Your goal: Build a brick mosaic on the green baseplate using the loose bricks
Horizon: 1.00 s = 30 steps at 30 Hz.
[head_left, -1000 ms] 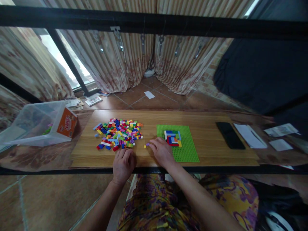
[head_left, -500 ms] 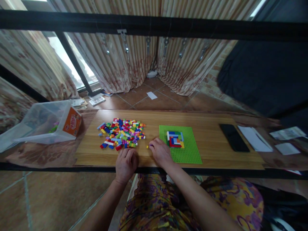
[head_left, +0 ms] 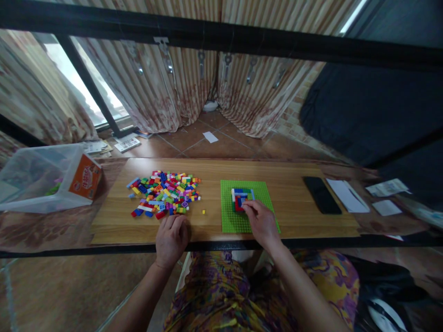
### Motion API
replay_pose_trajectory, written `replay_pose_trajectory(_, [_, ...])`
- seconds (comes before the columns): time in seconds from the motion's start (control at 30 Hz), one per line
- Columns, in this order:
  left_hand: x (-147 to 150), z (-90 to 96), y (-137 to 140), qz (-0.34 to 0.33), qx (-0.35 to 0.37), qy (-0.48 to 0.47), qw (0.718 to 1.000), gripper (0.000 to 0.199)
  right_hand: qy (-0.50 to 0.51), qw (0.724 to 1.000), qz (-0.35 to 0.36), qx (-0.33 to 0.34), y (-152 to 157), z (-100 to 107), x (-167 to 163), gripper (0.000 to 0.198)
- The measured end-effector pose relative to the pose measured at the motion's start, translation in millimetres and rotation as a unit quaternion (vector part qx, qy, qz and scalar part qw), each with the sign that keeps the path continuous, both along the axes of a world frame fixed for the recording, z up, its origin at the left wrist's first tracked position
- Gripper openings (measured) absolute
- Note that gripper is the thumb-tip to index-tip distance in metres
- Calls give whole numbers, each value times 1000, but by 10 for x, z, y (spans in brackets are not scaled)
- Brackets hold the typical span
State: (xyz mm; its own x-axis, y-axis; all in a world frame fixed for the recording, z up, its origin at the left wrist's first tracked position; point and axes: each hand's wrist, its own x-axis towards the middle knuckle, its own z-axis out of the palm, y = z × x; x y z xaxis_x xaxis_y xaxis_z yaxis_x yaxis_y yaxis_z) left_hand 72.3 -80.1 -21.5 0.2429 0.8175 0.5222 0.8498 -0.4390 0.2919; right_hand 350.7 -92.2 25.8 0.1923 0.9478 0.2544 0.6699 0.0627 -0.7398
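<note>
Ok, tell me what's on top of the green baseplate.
A brick build sits on the green baseplate, showing white, blue, green and red pieces. The right hand covers the build's near right part and some of the plate, so whatever lies beneath the hand cannot be seen.

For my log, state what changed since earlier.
The right hand moved rightward from beside the small yellow plastic brick to the multicoloured brick structure on the green studded baseplate. The small purple brick there is gone; whether it's held is unclear. The left hand and multicoloured loose brick pile stayed put.
</note>
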Motion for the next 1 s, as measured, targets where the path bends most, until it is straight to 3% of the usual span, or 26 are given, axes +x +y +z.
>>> replay_pose_trajectory(0.1, [4, 7, 6, -2, 6, 0, 1000, 14, -27, 999, -32, 1, 42, -46, 273, 29])
replay_pose_trajectory(0.2, [5, 8, 10, -4, 6, -2, 1000, 14, -59, 998, -14, 4, 138, -93, 424, 29])
replay_pose_trajectory(0.43, [9, 7, 1, -2, 3, -4, 1000, 14, -123, 991, 60, -7, 308, -164, 514, 29])
replay_pose_trajectory(0.67, [16, 30, 3, -2, 5, -2, 1000, 12, -114, 991, 74, -2, 329, -129, 545, 23])
replay_pose_trajectory(0.83, [19, 42, -4, -4, 0, -3, 1000, 12, -52, 998, 24, -22, 355, -167, 555, 20])
replay_pose_trajectory(1.0, [16, 39, -3, -2, -4, 5, 1000, 13, 19, 990, -64, -125, 424, -190, 600, 25])
